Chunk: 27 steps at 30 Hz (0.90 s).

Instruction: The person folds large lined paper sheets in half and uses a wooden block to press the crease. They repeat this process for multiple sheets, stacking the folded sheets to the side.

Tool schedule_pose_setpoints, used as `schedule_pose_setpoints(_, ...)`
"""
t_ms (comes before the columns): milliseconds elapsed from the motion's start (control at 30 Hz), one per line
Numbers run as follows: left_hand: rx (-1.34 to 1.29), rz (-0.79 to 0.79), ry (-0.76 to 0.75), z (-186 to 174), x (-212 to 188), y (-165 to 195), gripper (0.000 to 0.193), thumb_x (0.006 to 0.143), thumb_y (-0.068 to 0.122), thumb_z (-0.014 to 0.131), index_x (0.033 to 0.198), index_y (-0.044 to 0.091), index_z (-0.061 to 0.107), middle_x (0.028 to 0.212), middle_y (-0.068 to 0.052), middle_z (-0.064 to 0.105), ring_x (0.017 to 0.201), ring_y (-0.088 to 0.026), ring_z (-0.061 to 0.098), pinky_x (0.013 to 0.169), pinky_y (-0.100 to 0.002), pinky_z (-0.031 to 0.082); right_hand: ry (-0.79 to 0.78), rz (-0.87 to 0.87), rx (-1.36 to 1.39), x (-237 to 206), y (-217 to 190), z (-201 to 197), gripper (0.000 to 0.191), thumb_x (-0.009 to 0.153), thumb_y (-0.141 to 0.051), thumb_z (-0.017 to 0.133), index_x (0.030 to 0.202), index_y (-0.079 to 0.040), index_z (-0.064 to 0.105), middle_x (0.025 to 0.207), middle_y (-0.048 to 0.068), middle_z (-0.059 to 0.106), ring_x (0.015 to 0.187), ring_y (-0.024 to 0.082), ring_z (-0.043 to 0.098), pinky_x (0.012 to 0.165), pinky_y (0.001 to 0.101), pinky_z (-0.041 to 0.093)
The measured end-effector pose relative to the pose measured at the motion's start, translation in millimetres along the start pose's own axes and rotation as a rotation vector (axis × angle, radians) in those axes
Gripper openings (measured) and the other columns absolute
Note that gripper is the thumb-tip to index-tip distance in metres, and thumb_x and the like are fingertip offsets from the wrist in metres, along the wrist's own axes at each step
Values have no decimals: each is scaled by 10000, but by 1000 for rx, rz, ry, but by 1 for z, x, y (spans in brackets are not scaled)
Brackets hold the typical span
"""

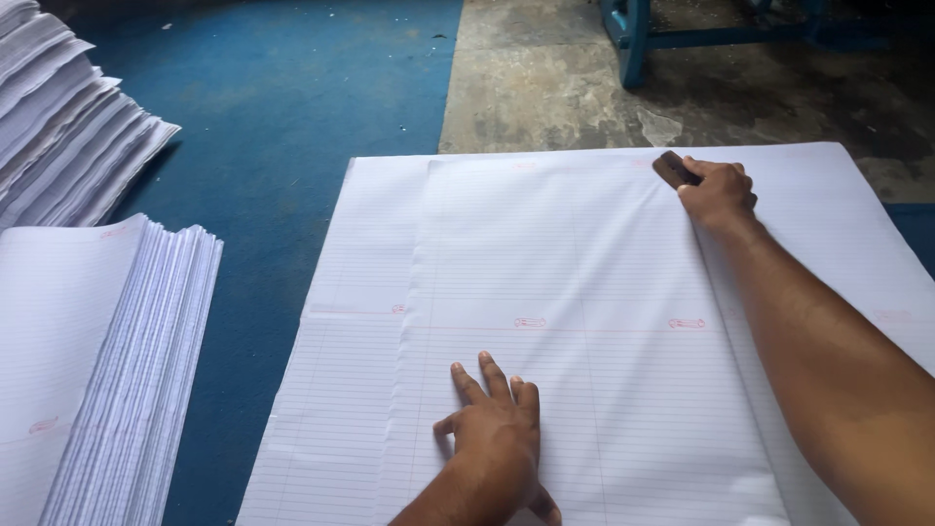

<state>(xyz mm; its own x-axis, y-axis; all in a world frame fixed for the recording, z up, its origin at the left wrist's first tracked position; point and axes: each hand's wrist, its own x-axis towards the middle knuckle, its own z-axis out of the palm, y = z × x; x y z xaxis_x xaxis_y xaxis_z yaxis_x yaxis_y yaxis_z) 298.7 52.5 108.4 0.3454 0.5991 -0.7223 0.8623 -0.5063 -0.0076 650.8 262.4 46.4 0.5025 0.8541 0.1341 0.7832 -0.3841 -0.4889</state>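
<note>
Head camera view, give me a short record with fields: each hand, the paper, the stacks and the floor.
left hand: left hand pressed flat, fingers spread, on the ruled sheet
right hand: right hand grips a dark brown block near the sheet's far edge
paper: large white ruled sheet, folded over itself, lying flat
stacks: two paper stacks at the left
floor: blue mat; bare concrete beyond
</note>
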Motion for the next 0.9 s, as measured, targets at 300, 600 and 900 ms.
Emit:
schedule_pose_setpoints(300, -23, -9, -6, 5, 5, 0, 1489, 600, 750, 846, 1576, -43, 49, 1566, -491, -59, 1392, -748, 1, 884, -716, 535, -59, 113, 65, 15, -12, 5, 522, 905, -196, 697, 1404, -322, 607, 1385, 73, 578, 1241, 243, 600, 1083, 407, 494)
schedule_pose_setpoints(600, -64, -62, -46, 12, 23, 1, 1521, 544, 690, 920, 1595, 28, 42, 1598, -444, -101, 1407, -737, 0, 910, -722, 524, -62, 143, 44, 24, -17, 2, 517, 914, -187, 726, 1406, -304, 619, 1445, 54, 579, 1301, 242, 561, 1123, 413, 447)
schedule_pose_setpoints(900, 17, 2, 6, 5, 8, 0, 1497, 600, 781, 836, 1581, -52, 70, 1564, -507, -33, 1378, -775, 4, 872, -702, 550, -137, -3, 112, 13, 5, -6, 578, 873, -162, 742, 1418, -314, 619, 1358, 116, 660, 1177, 276, 649, 1045, 390, 507)
